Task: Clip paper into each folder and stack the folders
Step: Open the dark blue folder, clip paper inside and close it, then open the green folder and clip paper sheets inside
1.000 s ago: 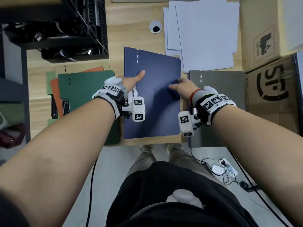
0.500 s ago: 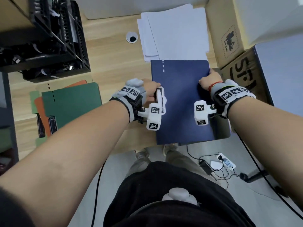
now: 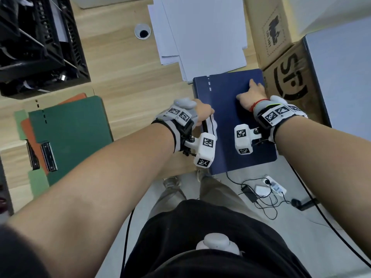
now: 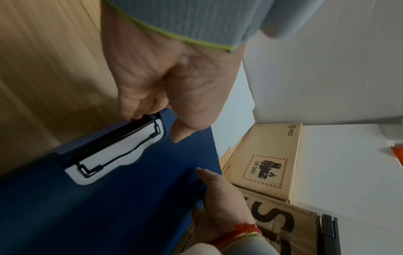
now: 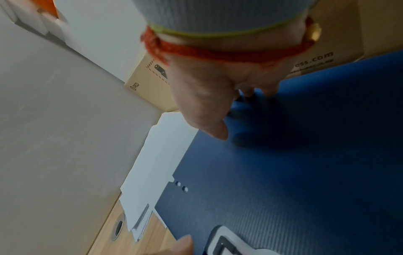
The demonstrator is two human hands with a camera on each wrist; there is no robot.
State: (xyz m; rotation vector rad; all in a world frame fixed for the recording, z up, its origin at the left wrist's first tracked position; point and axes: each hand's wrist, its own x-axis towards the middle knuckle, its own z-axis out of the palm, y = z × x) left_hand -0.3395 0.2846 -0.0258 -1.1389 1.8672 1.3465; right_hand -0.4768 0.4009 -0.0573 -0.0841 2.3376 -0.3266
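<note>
The blue folder (image 3: 226, 109) lies closed at the desk's right front, partly overhanging the front edge, its right side against a cardboard box. My left hand (image 3: 202, 112) grips its left spine edge at the black clip (image 4: 115, 151), fingers curled over the edge, thumb off the cover. Over at the folder's right edge, my right hand (image 3: 251, 95) holds on, thumb on the cover and fingers curled at the edge (image 5: 250, 91). A loose stack of white paper (image 3: 202, 33) lies just behind the folder.
A green folder (image 3: 76, 133) on top of an orange one (image 3: 30, 127) lies at the left front. A black crate (image 3: 36, 41) fills the back left. Two cardboard boxes (image 3: 271, 31) (image 3: 291, 83) stand at the right. A cable hole (image 3: 143, 31) sits beside the paper.
The blue folder has slid right from the desk's middle onto the grey folder, up to the cardboard box. My left hand went from flat on the cover to gripping the spine edge.
</note>
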